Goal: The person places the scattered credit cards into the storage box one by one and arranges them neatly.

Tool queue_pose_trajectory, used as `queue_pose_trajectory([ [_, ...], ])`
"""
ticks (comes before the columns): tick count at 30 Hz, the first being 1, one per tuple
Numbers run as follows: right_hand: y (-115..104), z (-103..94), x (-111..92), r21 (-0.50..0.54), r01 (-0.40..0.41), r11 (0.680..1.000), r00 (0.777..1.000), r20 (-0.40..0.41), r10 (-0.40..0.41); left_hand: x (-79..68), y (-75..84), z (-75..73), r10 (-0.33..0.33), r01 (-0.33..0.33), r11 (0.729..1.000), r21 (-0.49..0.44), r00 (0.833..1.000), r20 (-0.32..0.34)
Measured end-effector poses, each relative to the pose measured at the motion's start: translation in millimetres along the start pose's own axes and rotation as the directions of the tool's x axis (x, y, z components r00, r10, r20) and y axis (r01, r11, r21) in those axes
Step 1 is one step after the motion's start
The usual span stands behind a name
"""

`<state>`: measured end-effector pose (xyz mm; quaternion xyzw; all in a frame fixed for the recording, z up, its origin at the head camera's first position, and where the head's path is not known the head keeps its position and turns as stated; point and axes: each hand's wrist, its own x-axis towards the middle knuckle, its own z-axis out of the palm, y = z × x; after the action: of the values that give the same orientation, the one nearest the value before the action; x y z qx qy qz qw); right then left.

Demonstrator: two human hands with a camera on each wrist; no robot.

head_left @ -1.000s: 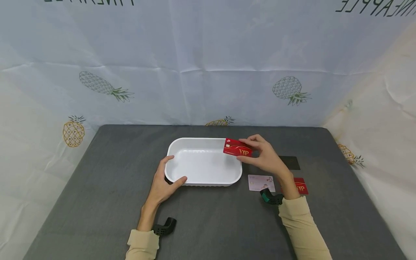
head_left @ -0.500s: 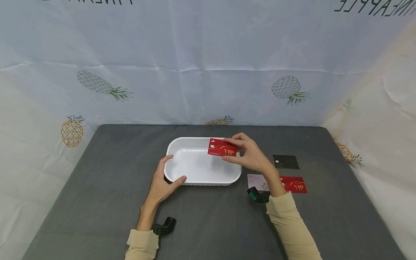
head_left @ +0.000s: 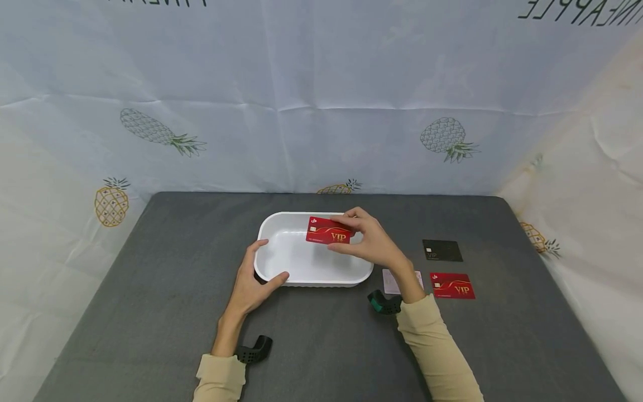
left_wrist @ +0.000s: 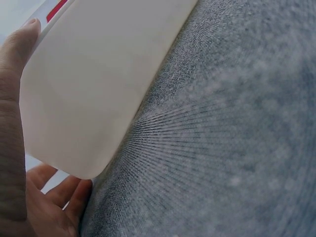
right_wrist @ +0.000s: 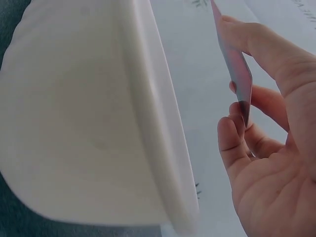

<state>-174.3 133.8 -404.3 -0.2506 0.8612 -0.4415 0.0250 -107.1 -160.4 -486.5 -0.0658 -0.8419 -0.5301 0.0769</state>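
A white rectangular tray (head_left: 296,262) with rounded corners stands on the dark grey table. My left hand (head_left: 251,287) grips its left end, thumb on the near rim and index finger on the left rim; the left wrist view shows more fingers around the tray's corner. Above the tray's right half, my right hand (head_left: 369,240) pinches a red VIP card (head_left: 321,230) by its right side, thumb below and fingers above. In the right wrist view the card (right_wrist: 237,69) appears nearly edge-on, higher than the tray rim (right_wrist: 163,113) and apart from it.
Right of the tray lie a black card (head_left: 442,250), another red VIP card (head_left: 452,286) and a pale pink card (head_left: 389,282), partly hidden by my right wrist. A white curtain (head_left: 301,145) with pineapple prints hangs behind the table (head_left: 326,346).
My right hand has carried the red card leftward, from the tray's right edge to farther over the tray. My left hand has stayed on the tray.
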Motion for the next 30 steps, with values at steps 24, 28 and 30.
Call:
queue_pose_trajectory([
  [24,-5.1,24.0,13.8,0.043,0.003,0.999,0.998,0.057,-0.005,0.1,-0.1,-0.3,0.006,-0.005,1.000,-0.008,1.000,0.005],
  [28,-7.2,28.2,16.9,0.044,0.013,0.999,0.998,0.067,-0.016,0.2,-0.2,-0.9,0.022,-0.021,0.999,-0.026,1.000,0.007],
  [30,-8.3,30.1,18.5,0.051,0.013,0.999,0.997,0.073,-0.016,0.1,-0.4,-1.2,0.028,-0.027,0.999,-0.034,1.000,0.010],
])
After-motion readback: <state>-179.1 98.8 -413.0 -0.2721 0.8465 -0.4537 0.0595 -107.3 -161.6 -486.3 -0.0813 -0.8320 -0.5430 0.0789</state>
